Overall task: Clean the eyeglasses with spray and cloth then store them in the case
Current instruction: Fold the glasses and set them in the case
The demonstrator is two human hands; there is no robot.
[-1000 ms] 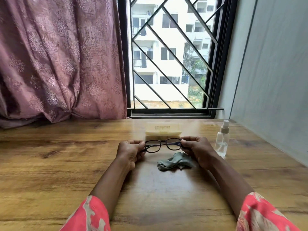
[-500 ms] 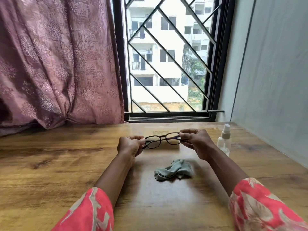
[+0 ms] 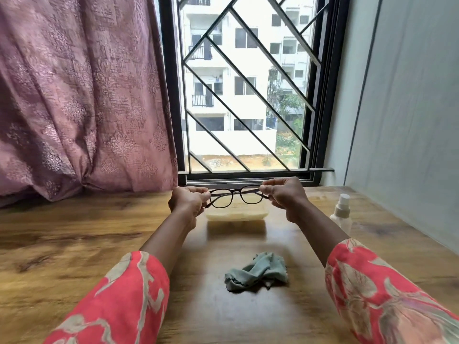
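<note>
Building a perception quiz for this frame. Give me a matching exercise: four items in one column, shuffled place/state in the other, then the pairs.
Column 1:
1. eyeglasses
2. cloth
3. spray bottle
4. case

Column 2:
A. crumpled on the table, nearest the person
B. upright at the right, by the wall
C. lying on the table below the raised frame
D. held up by the left hand and the right hand, one at each end

Pairs: 1-D, 2-A, 3-B, 4-C
</note>
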